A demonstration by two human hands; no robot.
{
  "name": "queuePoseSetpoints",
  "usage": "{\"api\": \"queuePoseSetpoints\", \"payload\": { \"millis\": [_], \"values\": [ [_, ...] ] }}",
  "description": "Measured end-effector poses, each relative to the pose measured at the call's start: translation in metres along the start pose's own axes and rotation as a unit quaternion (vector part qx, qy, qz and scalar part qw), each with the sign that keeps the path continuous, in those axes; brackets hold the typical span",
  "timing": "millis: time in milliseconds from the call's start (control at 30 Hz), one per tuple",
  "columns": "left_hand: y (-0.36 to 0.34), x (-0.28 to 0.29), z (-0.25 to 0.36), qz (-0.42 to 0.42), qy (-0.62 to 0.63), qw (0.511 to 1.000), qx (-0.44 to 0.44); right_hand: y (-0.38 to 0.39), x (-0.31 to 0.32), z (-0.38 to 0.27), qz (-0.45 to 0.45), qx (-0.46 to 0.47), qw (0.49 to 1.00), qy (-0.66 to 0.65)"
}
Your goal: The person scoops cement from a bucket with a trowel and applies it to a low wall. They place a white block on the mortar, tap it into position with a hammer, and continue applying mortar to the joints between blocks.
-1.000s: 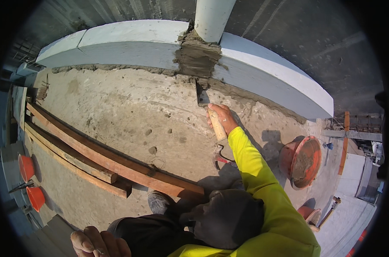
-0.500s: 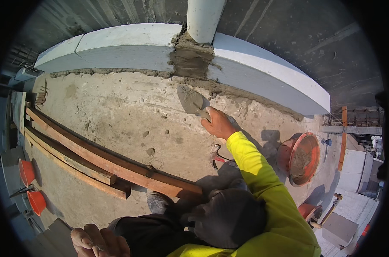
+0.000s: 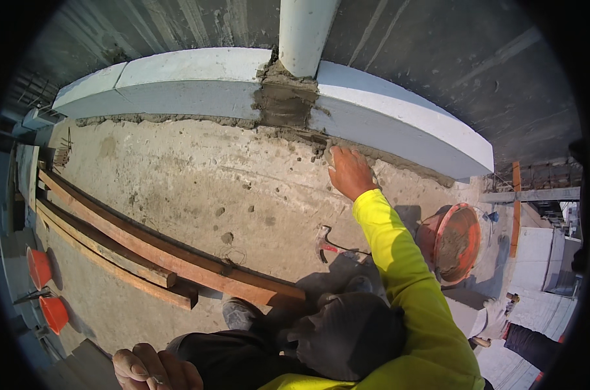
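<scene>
Right hand [image 3: 352, 172], upper centre of the frame, is curled low at the mortar seam [image 3: 399, 161] under the right-hand white block [image 3: 399, 123]; the grip is hidden, so can't tell what it holds, and left hand [image 3: 155, 367], bottom left, has bent fingers, palm unseen, contents unclear. Too hard a push there could likely squeeze damp-looking mortar out or nudge the block. Farther out, the claw hammer [image 3: 327, 244] below the right hand could trip a step, and a careless forearm could knock the orange mortar tub [image 3: 438, 240], right of frame.
</scene>
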State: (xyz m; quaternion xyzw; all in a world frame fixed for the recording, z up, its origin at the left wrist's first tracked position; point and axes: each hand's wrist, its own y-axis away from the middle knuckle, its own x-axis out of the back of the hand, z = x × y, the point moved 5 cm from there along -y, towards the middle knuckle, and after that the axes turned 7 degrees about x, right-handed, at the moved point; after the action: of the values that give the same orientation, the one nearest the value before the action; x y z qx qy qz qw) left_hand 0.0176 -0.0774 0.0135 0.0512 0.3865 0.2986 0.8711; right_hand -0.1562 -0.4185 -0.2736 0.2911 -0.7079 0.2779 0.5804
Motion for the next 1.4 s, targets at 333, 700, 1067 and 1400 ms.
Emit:
{"api": "queuePoseSetpoints", "payload": {
  "millis": [333, 700, 1067, 1400],
  "values": [
    [0.006, -0.003, 0.003, 0.015, -0.011, 1.000, -0.019, 0.003, 0.045, 0.011, 0.115, -0.037, 0.988, -0.095],
    [0.005, -0.005, 0.002, -0.013, -0.014, 1.000, 0.003, 0.002, 0.056, -0.004, 0.162, -0.030, 0.974, -0.158],
    [-0.012, -0.008, -0.011, -0.041, -0.035, 0.996, 0.073, 0.146, 0.066, 0.004, 0.095, -0.168, 0.934, -0.299],
    [-0.043, -0.046, -0.045, -0.146, -0.195, 0.953, 0.182, 0.324, 0.181, 0.012, 0.137, -0.342, 0.905, -0.213]
  ]
}}
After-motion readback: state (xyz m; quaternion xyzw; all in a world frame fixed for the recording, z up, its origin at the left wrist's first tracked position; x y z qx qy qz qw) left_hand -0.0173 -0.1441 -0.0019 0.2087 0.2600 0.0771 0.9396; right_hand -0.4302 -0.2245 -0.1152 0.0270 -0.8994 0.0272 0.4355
